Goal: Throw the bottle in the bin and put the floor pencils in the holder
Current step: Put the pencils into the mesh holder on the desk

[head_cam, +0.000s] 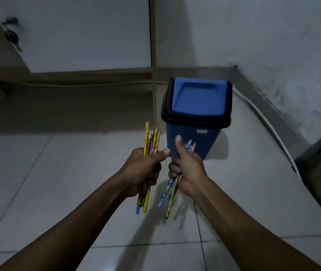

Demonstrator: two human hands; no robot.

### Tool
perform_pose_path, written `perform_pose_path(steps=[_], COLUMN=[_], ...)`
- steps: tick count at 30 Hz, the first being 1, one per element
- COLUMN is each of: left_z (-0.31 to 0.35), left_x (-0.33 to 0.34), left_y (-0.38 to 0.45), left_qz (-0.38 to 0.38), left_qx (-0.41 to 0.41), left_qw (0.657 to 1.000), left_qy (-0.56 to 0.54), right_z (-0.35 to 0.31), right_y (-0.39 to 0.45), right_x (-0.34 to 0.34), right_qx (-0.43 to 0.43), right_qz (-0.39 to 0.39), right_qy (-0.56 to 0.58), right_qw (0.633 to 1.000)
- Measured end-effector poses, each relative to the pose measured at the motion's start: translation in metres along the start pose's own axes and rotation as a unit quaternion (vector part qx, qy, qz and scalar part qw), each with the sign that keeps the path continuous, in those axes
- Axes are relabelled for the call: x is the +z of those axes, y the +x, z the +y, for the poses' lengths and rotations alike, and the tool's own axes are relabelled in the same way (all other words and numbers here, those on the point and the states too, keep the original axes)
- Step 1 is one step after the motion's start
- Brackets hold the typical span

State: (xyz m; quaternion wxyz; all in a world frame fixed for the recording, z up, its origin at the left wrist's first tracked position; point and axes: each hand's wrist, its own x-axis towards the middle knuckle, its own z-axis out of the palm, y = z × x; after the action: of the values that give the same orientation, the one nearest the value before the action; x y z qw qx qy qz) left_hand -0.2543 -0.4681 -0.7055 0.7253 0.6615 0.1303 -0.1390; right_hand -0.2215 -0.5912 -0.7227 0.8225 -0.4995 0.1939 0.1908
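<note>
Got a fat bunch of mostly yellow pencils (151, 142) clenched in my left hand (143, 169), and a few blue and yellow ones (169, 192) gripped in my right hand (186, 168), thumb sticking up. Both are above the glossy tiled floor (38, 182), just in front of the blue plastic bin (195, 114) with its swing lid closed.

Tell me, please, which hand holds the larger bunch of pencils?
The left hand: its bunch is thick and mostly yellow, while the right hand holds only a few.
</note>
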Motion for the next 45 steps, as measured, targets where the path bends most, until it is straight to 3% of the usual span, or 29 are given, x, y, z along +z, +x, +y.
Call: perform_pose_path(steps=[8, 13, 30, 37, 45], left_z=[0.107, 0.202, 0.634, 0.732, 0.789], left_x=[-0.006, 0.003, -0.011, -0.046, -0.084], left_y=[-0.019, -0.062, -0.232, -0.268, -0.266], left_qz=[0.052, 0.036, 0.045, 0.085, 0.147], left_qx=[-0.027, -0.049, -0.043, 0.019, 0.08], left_qw=[0.998, 0.998, 0.995, 0.993, 0.986], left_qy=[0.006, 0.034, 0.082, 0.077, 0.011], right_z=[-0.086, -0.166, -0.508, -0.576, -0.625], right_y=[-0.032, -0.086, -0.322, -0.362, -0.355], right_x=[0.049, 0.089, 0.327, 0.403, 0.459], right_qx=[0.03, 0.06, 0.016, -0.032, -0.086], right_qz=[0.005, 0.024, 0.005, -0.033, -0.062], right_qy=[-0.022, -0.041, -0.074, -0.057, -0.051], right_qw=[0.999, 0.997, 0.997, 0.997, 0.993])
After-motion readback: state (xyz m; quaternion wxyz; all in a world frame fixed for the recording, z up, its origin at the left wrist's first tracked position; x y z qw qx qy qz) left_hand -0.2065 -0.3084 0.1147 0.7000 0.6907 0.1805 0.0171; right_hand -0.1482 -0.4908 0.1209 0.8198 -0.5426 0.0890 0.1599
